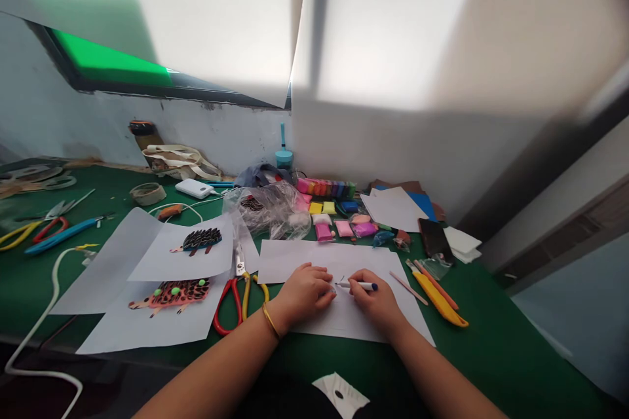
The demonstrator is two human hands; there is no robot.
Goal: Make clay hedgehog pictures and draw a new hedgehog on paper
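My right hand [376, 304] grips a white pen [364, 286] with a dark blue end, its tip down near the paper. A few short dark lines show on the white paper [289, 262] by the tip. Resting on the same sheet, my left hand [304, 296] lies palm down with its fingers loosely stretched, just left of the pen. A gold bangle [270, 321] circles the left wrist. Left of that hand are scissors [240, 301] with red and yellow handles. A thin pinkish stick [409, 288] lies on the paper's right side.
Sheets with hedgehog figures [201, 240] lie on the left of the green table [344, 366]. Behind the paper are several coloured clay packets [344, 228] and a crumpled plastic bag [289, 209]. A yellow cutter [439, 294] lies right, a white cable [56, 281] left.
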